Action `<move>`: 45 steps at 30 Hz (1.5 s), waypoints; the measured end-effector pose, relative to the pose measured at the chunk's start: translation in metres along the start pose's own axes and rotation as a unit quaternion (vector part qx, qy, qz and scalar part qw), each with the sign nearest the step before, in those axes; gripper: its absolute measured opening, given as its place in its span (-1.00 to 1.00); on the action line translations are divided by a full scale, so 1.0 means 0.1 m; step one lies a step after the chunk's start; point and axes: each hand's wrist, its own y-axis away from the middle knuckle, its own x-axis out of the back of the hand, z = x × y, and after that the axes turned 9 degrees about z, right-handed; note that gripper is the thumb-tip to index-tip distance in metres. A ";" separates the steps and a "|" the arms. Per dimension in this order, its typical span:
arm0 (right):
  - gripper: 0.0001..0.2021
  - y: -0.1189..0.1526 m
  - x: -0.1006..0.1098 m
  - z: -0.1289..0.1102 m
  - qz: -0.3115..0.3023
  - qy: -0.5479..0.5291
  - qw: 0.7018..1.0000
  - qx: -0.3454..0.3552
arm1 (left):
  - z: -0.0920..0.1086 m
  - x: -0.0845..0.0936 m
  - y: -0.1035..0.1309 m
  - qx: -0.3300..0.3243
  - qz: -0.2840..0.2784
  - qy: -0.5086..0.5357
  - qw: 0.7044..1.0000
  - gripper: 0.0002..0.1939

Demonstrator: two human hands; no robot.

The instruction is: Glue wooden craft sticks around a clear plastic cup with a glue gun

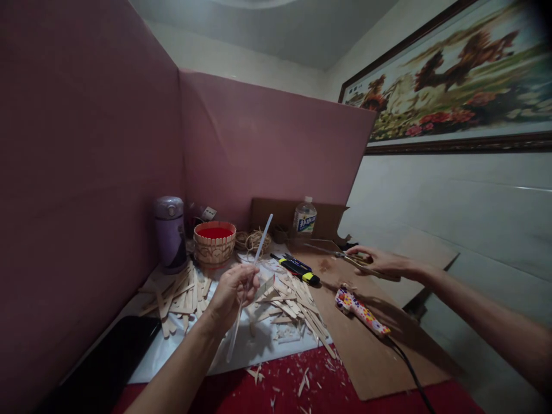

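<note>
My left hand (236, 292) is closed around a long translucent glue stick (264, 240), which sticks out above and below the fist at a tilt. My right hand (382, 261) grips a pair of scissors (340, 254) over the cardboard, blades pointing left. Below the scissors lies a flower-patterned glue gun (361, 310) with a black cord. Between the two hands rests a black and yellow utility knife (297, 270), with dark-handled pliers or snips (297, 261) beside it. Wooden craft sticks (293, 302) lie in a loose pile under and around my left hand.
A red-lined basket of wooden sticks (214, 246) stands behind, beside a purple flask (169, 234). Twine (257, 240) and a clear bottle (305, 217) are farther back. A brown cardboard sheet (366, 368) covers the right side. Wood scraps litter the red cloth (241, 397); pink panels (267, 138) enclose the table.
</note>
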 end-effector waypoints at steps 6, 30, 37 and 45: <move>-0.55 0.59 -0.39 -0.50 -0.132 -0.218 0.966 -0.036 | 0.03 0.00 0.02 -0.015 -0.056 -0.023 0.998 -0.76; -0.51 0.83 -1.07 -1.41 -0.076 -0.281 0.955 0.066 | 0.03 -0.10 0.12 0.027 -0.104 -0.108 0.988 -0.85; -0.72 0.89 -1.06 -1.51 -0.058 -0.241 0.968 0.032 | 0.03 -0.08 0.11 0.014 -0.116 -0.145 0.983 -0.84; -0.58 0.96 -1.29 -1.49 -0.016 -0.347 0.937 0.028 | 0.02 -0.07 0.11 0.032 -0.124 -0.167 0.977 -0.83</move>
